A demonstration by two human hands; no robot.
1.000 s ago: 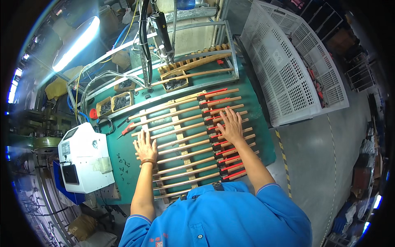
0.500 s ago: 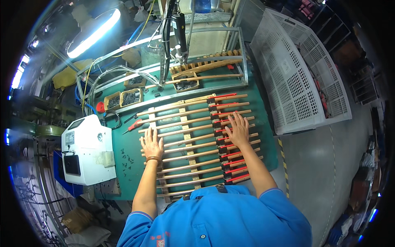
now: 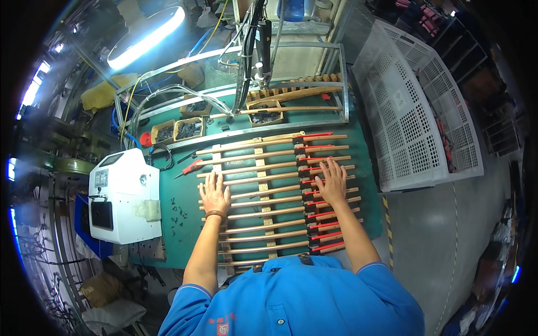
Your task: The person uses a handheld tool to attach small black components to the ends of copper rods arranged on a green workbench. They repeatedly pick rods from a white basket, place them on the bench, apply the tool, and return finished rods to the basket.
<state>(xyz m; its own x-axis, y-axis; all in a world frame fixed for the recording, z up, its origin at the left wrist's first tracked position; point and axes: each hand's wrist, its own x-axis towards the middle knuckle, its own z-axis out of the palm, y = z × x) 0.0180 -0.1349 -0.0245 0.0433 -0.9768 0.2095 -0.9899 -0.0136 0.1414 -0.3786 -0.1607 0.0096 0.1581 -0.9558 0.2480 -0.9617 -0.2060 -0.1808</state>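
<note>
Shifted view, rods (image 3: 286,190) part-hidden under hands (image 3: 214,195)

A factory workshop, arranged around a green-topped bench (image 3: 367,173) carrying a row of long, copper-brown rods (image 3: 280,225) with black and red fittings (image 3: 301,150). A white, box-shaped machine (image 3: 126,193) with a dark front panel (image 3: 101,215) stands at the bench's left edge; greenish metal machinery (image 3: 73,165) lies farther left. Along the bench's far side, small tan open boxes (image 3: 190,138) hold dark parts (image 3: 188,130), a silver metal frame (image 3: 344,84) spans the surface, and a black cylindrical tool (image 3: 263,45) hangs among cables (image 3: 246,61) above it. A bright, elongated white lamp (image 3: 148,42) glows beyond the far left corner. Right of the bench, tall white perforated plastic crates (image 3: 403,106) stand on a grey floor (image 3: 420,235) marked with a yellow-and-black striped line (image 3: 387,224).
</note>
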